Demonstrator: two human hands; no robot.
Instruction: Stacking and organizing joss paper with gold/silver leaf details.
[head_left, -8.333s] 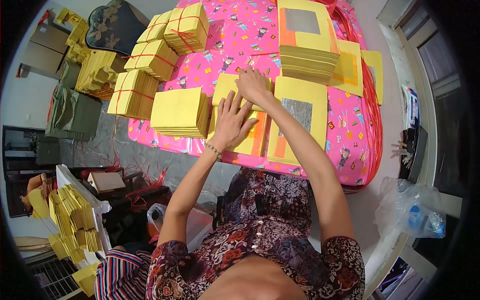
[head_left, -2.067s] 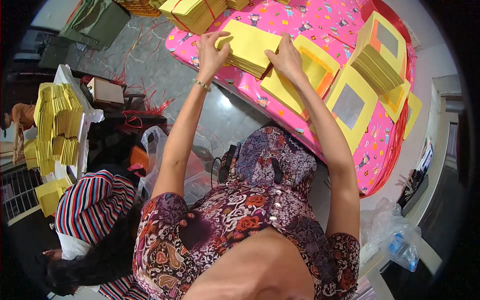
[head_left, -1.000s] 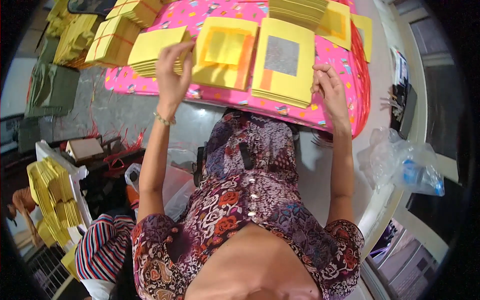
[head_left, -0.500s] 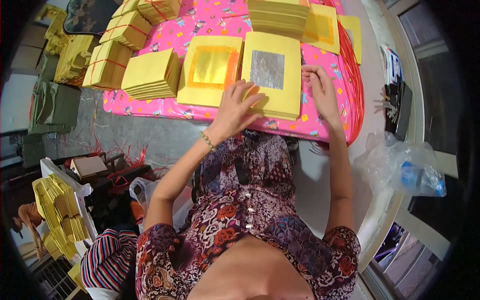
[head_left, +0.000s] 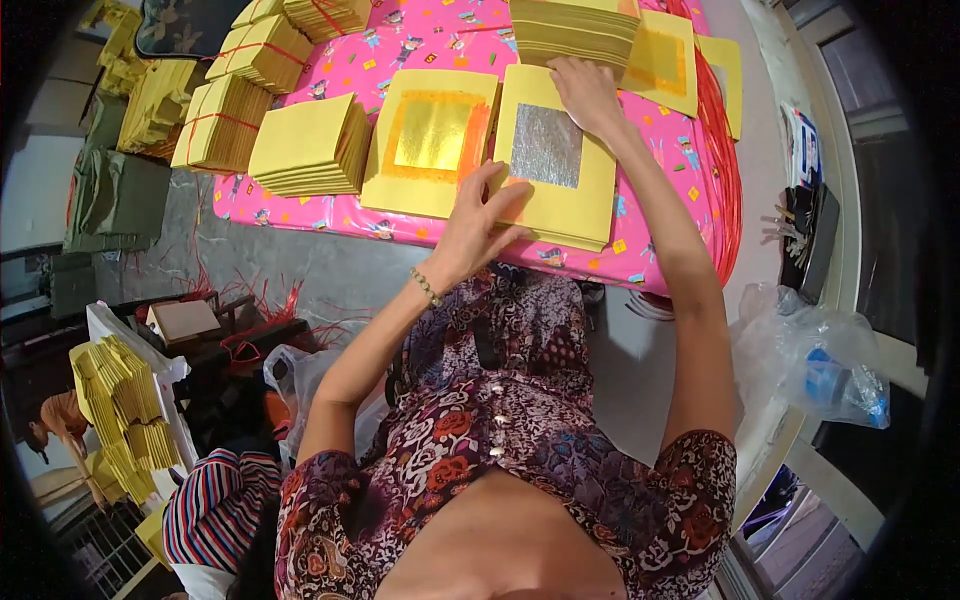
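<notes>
My left hand [head_left: 473, 226] lies at the near left corner of a stack of yellow paper [head_left: 597, 212] with a silver foil square [head_left: 546, 146] on its top sheet. Its fingers are spread, some of them resting on the paper. Across the stack's far right corner reaches my right hand [head_left: 592, 98], fingers bent over the far edge, with no sheet visibly lifted. Left of this stack lies another yellow stack [head_left: 384, 180], its top sheet bearing a gold foil square [head_left: 430, 133] framed in orange.
A pink patterned cover [head_left: 345, 212] spreads under everything. Folded yellow paper [head_left: 305, 145] and tied bundles [head_left: 222, 122] stand at left, a tall yellow stack [head_left: 573, 38] at the back. Red strings [head_left: 712, 170] hang at right. A clear plastic bag [head_left: 800, 350] is beside me.
My right hand has moved from beside the stack's right edge to its far edge, farther forward and to the left. My left hand stays at the near left corner.
</notes>
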